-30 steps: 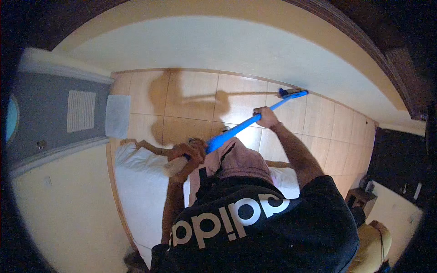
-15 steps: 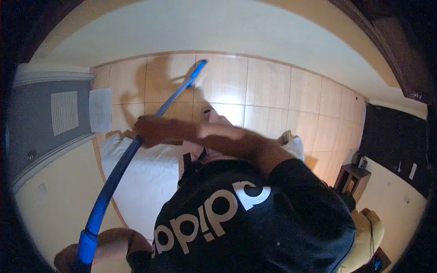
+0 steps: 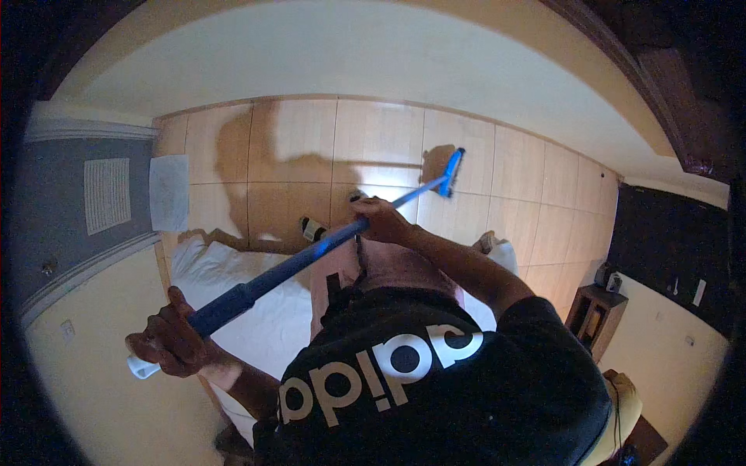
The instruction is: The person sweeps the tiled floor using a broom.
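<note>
A blue broom [image 3: 284, 269] slants across the view, its handle rising from lower left toward the upper right. Around the top end of the handle, near its white tip, my left hand [image 3: 172, 339] is closed. Farther down, my right hand [image 3: 381, 220] grips the handle in front of my legs. The blue broom head [image 3: 451, 172], with dark bristles, is at the tiled floor [image 3: 458, 225] ahead and to the right.
A white-covered bed [image 3: 241, 326] lies to the left and behind my legs. A pale mat [image 3: 169, 193] sits by the grey door [image 3: 66, 190]. The far wall [image 3: 373, 54] borders the tiles. On the right stand a small wooden cabinet [image 3: 594, 318] and a dark door [image 3: 672, 241].
The broom head has swung right across the tiles. My right hand has moved right, and my left hand has come up and forward, both still holding the handle.
</note>
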A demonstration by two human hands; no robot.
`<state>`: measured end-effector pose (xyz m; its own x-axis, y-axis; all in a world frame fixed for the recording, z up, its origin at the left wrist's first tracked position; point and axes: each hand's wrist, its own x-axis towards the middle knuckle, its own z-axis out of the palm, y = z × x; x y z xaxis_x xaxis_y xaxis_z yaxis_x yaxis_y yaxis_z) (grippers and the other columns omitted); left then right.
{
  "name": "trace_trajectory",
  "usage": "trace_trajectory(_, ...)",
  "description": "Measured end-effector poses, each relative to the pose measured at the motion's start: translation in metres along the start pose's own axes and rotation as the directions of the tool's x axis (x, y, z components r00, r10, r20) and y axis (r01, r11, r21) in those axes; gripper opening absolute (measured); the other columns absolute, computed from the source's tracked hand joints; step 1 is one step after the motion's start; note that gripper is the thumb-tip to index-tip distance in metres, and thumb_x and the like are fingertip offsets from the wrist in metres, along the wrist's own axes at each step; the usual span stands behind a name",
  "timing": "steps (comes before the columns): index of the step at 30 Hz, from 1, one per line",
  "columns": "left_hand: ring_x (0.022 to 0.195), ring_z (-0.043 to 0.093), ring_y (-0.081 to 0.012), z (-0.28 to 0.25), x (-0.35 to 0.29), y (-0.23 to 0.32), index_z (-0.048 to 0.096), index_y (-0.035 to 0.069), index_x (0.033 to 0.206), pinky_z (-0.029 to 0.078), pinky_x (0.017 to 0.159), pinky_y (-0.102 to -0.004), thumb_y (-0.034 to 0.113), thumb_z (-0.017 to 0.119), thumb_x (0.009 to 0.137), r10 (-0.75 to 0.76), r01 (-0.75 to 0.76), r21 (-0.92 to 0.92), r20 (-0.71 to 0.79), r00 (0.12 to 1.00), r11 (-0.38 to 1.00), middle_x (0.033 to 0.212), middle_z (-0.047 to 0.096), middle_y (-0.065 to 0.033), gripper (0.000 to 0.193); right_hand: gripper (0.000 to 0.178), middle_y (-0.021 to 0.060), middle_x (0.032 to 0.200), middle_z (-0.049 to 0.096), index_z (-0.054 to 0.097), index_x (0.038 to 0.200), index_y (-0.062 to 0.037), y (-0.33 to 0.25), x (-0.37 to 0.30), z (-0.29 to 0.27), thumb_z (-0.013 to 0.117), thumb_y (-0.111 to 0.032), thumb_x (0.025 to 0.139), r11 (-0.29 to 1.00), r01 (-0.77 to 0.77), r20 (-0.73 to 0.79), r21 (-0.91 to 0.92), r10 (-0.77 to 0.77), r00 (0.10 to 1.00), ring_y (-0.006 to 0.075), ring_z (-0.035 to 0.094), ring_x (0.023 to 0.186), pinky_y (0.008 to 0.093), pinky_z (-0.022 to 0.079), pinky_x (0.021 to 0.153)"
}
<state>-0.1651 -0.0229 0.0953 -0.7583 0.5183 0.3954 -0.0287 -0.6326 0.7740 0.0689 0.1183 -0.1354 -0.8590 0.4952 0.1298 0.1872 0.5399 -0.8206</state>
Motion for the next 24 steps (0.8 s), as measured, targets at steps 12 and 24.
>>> trace_trajectory(12, 0.038, 0.031, -0.0063, 0.043, 0.04, 0.101, 0.04, 0.018, 0.068, 0.027, 0.053, -0.0281, 0.024, 0.054, 0.065, 0.436, -0.152, -0.493, 0.534, 0.724, 0.856, 0.04, 0.032, 0.0074, 0.015, 0.013, 0.0109, 0.055, 0.049, 0.047, 0.057, -0.0083, -0.087, 0.114, 0.026, 0.056, -0.015, 0.052, 0.983, 0.118, 0.022, 0.143, -0.122, 0.992, 0.0303, 0.049, 0.057, 0.0389, 0.038, 0.052)
trace_trajectory(24, 0.037, 0.031, -0.0064, 0.019, 0.022, 0.031, 0.042, 0.018, 0.066, 0.027, 0.051, -0.0263, 0.027, 0.059, 0.062, 0.177, 0.071, -0.351, 0.624, 0.761, 0.934, 0.039, 0.03, 0.0079, 0.02, 0.011, 0.0051, 0.058, 0.049, 0.047, 0.064, -0.0124, -0.029, 0.043, 0.042, 0.052, -0.02, 0.058, 0.985, -0.051, 0.16, -0.166, 0.078, 0.984, 0.0206, 0.052, 0.061, 0.0323, 0.041, 0.056)
